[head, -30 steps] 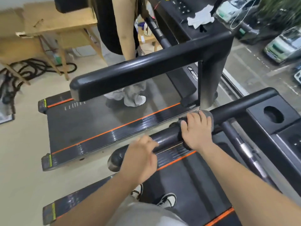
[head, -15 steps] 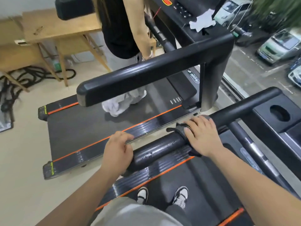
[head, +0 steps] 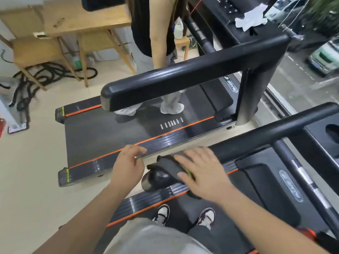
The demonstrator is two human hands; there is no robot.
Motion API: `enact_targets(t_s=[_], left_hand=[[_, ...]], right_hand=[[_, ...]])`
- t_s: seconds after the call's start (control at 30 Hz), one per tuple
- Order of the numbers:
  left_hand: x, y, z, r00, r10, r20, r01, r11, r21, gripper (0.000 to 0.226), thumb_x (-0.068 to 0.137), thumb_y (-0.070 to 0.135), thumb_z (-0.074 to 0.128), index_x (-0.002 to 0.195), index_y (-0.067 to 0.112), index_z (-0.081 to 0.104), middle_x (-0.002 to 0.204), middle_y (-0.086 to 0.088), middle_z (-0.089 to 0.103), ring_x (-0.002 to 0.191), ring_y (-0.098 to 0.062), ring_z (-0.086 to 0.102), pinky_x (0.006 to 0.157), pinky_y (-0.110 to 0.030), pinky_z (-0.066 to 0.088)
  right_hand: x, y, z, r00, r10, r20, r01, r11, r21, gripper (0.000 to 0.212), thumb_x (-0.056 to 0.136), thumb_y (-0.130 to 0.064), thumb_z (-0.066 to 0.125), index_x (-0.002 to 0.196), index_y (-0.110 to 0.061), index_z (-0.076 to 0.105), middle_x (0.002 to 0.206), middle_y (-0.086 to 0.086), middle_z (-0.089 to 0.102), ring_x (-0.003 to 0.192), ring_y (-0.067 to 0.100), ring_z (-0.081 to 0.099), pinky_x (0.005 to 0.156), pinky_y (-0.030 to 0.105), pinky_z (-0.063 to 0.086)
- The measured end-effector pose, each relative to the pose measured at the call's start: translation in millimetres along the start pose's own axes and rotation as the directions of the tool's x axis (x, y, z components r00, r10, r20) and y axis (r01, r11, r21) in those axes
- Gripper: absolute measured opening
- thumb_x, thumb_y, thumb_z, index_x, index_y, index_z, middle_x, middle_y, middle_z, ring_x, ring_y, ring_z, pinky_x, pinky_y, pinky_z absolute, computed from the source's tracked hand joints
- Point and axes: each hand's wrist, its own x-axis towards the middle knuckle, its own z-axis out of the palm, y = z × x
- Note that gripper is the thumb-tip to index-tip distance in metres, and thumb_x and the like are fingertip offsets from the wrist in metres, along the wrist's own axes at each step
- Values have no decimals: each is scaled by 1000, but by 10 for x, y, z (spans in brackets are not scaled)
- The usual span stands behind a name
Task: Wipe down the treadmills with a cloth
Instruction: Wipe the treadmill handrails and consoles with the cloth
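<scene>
my right hand (head: 203, 173) lies flat on the dark cloth (head: 167, 166), fingers (head: 183, 158) spread and fairly straight, pressing it down on the black handrail (head: 266, 136) of the treadmill (head: 256, 180) i stand on. the cloth is draped over the top of the rail, just short of its rounded free end, with my thumb lying across its near edge. a bit of yellow-green shows under the thumb; i cannot tell what it is.

my left hand (head: 128, 165) hangs just beside that free end, off the rail, its fingers (head: 136, 149) loosely curled under, with nothing i can make out in them.

my two shoes (head: 162, 215) stand on the belt below the rail. on the neighbouring treadmill (head: 110, 136) another person (head: 152, 33) stands on the belt, and a crumpled white rag (head: 251, 19) lies on its console. beyond it, a wooden table (head: 82, 24) stands by the wall, with black cables (head: 36, 76) tangled on the floor near its legs.
</scene>
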Motion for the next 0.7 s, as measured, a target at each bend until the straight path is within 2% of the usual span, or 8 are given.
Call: enact_targets(t_s=[0.07, 0.13, 0.23, 0.3, 0.4, 0.53, 0.63, 0.7], left_hand=[[-17, -18, -8, 1000, 24, 0, -24, 1000, 6, 49, 76, -21, 48, 98, 15, 73, 101, 5, 64, 102, -20, 63, 96, -34, 49], [-61, -39, -46, 999, 40, -5, -40, 999, -1, 50, 75, -21, 48, 99, 15, 72, 103, 5, 64, 101, -12, 61, 94, -22, 45], [-153, -116, -140, 1000, 6, -10, -6, 1000, -29, 53, 75, -22, 47, 98, 19, 70, 104, 1, 65, 102, 8, 57, 92, -6, 39], [-213, -193, -203, 999, -50, -21, 49, 999, -22, 54, 76, -21, 48, 100, 22, 70, 106, 1, 65, 100, 9, 56, 91, -4, 38], [-254, -284, -283, 996, -83, -37, 83, 997, -8, 52, 78, -20, 48, 101, 22, 70, 108, 1, 65, 101, -3, 58, 93, -9, 40], [-253, -347, -323, 992, -125, -32, 125, 992, -20, 50, 79, -19, 46, 103, 18, 70, 109, 2, 65, 104, -10, 62, 98, -24, 46], [-228, -280, -239, 991, -131, -23, 129, 990, -56, 55, 79, -19, 46, 98, 29, 66, 108, 3, 64, 101, 0, 60, 92, -9, 41], [-252, -226, -172, 991, -136, -11, 135, 987, -85, 62, 80, -18, 46, 93, 41, 61, 107, 7, 65, 101, 3, 58, 93, -10, 41]], right_hand=[[59, 303, -32, 986, 167, -23, -167, 986, 4, 47, 97, -62, 48, 128, -32, 68, 123, 3, 63, 115, 32, 56, 107, 49, 38], [136, 302, -12, 932, 362, -22, -362, 932, -25, 43, 96, -60, 46, 114, -33, 74, 113, 2, 67, 109, 32, 57, 108, 49, 37], [266, -213, 30, 894, 446, -35, -447, 892, -62, 38, 98, -44, 42, 100, -23, 73, 103, 4, 68, 108, 37, 54, 113, 56, 30], [318, -719, 76, 926, 377, -10, -377, 926, -27, 36, 98, -41, 41, 105, -20, 69, 107, 5, 65, 110, 37, 52, 114, 59, 28], [412, -1217, 164, 983, 139, 116, -138, 990, -20, 37, 95, -43, 46, 116, -19, 64, 113, 6, 59, 109, 38, 50, 112, 60, 29], [425, -977, 148, 982, -129, 136, 132, 991, -17, 43, 91, -56, 54, 122, -26, 60, 114, 2, 60, 103, 34, 53, 100, 51, 42], [288, -614, 67, 993, -97, 71, 96, 995, 20, 52, 95, -64, 48, 132, -29, 59, 117, 0, 62, 105, 31, 55, 101, 47, 43], [187, -373, 22, 999, 4, 46, -5, 1000, 25, 54, 98, -65, 44, 132, -27, 62, 119, -1, 63, 109, 30, 55, 106, 47, 40]])
